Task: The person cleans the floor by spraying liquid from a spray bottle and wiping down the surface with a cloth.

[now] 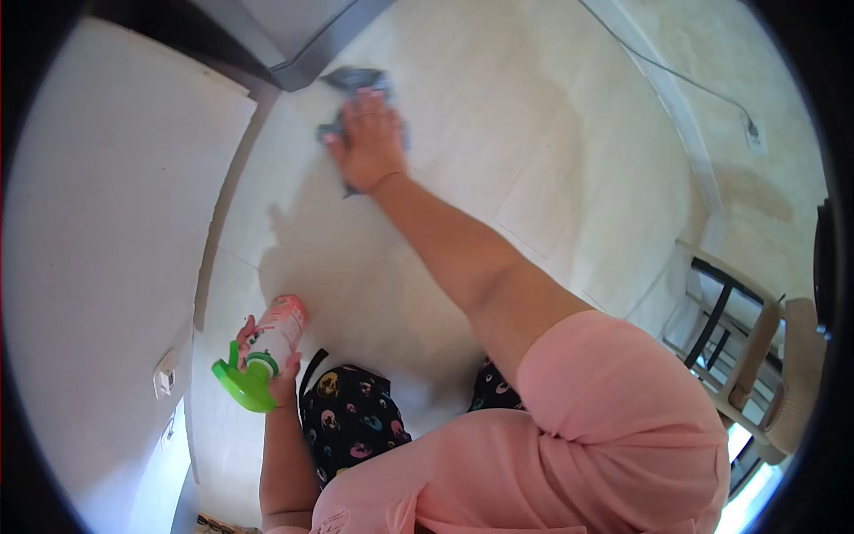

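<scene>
The right hand [372, 142] lies palm down with its fingers extended and a little apart, pressing on a crumpled dark-grey cloth [354, 78] against the pale, smooth floor [480, 133] rather than gripping it. Taking that hand as the dial's centre, the cloth is directly under it, showing past the fingertips at 12 o'clock and beside the thumb at 9; both are slightly blurred. The corner of a grey, box-shaped unit [307, 62] is near at 11, and a large, flat white panel [116, 205] stands between 8 and 9. Well apart at 7, the left hand [283, 383] is closed around a pink-and-white plastic spray bottle [277, 334] with a bright green trigger head, the base tilted towards 1 and the head towards 7; whether the bottle touches the floor, I cannot tell. Black trousers with a colourful print [351, 409] are at 6, a pink short-sleeved top [623, 427] at 5, a beige-padded chair [756, 356] at 4, and a wall outlet with a plugged-in grey cord [754, 133] at 3.
</scene>
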`<state>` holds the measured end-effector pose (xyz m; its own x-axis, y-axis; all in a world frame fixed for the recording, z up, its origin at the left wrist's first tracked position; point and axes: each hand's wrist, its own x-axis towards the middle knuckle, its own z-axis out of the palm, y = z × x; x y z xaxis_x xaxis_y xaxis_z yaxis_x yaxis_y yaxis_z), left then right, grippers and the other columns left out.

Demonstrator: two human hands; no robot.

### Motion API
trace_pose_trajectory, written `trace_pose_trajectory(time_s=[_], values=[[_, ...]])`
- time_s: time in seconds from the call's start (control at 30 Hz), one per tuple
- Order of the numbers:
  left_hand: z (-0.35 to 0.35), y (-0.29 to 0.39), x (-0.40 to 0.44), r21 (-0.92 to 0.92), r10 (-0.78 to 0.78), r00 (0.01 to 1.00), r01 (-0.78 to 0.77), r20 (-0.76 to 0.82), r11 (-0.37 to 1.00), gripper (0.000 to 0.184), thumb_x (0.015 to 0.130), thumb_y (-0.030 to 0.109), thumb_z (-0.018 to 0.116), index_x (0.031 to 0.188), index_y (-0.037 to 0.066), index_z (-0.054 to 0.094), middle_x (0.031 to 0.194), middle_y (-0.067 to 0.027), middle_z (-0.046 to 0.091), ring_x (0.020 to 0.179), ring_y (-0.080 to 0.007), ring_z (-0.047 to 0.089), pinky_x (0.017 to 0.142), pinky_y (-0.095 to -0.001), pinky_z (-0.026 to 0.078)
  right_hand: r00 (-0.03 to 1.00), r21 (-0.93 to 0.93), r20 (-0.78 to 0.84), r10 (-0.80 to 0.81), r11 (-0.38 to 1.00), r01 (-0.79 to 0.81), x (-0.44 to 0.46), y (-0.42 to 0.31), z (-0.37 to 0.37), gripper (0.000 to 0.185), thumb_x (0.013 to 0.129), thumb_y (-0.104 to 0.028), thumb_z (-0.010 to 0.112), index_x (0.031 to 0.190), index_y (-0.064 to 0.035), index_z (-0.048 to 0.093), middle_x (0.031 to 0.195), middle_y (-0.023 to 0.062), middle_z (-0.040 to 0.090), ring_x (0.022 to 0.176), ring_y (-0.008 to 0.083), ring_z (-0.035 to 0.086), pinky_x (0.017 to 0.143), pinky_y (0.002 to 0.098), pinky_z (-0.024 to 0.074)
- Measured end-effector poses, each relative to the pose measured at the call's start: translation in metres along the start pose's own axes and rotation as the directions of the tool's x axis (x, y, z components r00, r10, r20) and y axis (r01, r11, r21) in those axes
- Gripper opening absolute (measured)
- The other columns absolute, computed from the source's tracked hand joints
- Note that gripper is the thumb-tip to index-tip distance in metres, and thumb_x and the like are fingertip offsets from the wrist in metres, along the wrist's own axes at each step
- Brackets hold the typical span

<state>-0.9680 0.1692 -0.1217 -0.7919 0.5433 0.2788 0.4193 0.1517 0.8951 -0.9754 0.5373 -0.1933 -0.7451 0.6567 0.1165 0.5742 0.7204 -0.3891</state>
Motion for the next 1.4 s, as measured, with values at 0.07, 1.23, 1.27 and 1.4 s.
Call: trace_pose_trajectory(time_s=[0.07,1.23,1.27,1.4], values=[[0.0,0.016,0.005,0.026,-0.143,0.988,0.142,0.054,0.989,0.092,0.067,0.042,0.088,0.137,0.014,0.035,0.135,-0.0211,0.049,0.125,-0.0361,0.048,0.103,-0.0479,0.042,0.992,-0.041,0.054,-0.113,0.993,0.115,-0.009,-0.039,0.018,0.062,0.097,-0.048,0.043,0.142,-0.006,0.044,0.156,0.0206,0.027,0.146,0.0373,0.023,0.117,0.0529,0.0168],[0.048,-0.032,0.026,0.686,-0.092,0.954,-0.137,0.286,0.715,0.081,0.064,0.057,0.079,0.122,0.009,0.05,0.132,-0.0115,0.047,0.134,-0.036,0.037,0.113,-0.0583,0.021,0.923,0.187,0.155,-0.352,0.928,0.322,0.008,-0.038,0.018,0.043,0.088,-0.028,0.056,0.122,-0.002,0.058,0.142,0.0225,0.046,0.132,0.0367,0.042,0.111,0.0483,0.0309],[0.048,-0.036,0.025,0.684,-0.046,0.958,-0.169,0.284,0.71,0.082,0.065,0.059,0.077,0.123,0.008,0.048,0.132,-0.0121,0.048,0.133,-0.0371,0.039,0.111,-0.0581,0.023,0.855,0.225,0.148,-0.498,0.858,0.461,-0.023,-0.056,0.016,0.044,0.088,-0.031,0.057,0.124,-0.0055,0.059,0.143,0.0187,0.046,0.135,0.0339,0.041,0.112,0.0497,0.0297],[0.048,-0.039,0.027,0.69,0.01,0.954,-0.224,0.3,0.689,0.083,0.067,0.059,0.075,0.125,0.007,0.047,0.132,-0.0128,0.049,0.13,-0.0383,0.041,0.11,-0.0581,0.026,0.636,0.291,0.277,-0.72,0.694,0.659,-0.005,-0.02,-0.012,0.045,0.087,-0.037,0.06,0.128,-0.0165,0.06,0.146,0.0074,0.048,0.141,0.0257,0.036,0.111,0.0523,0.0282]])
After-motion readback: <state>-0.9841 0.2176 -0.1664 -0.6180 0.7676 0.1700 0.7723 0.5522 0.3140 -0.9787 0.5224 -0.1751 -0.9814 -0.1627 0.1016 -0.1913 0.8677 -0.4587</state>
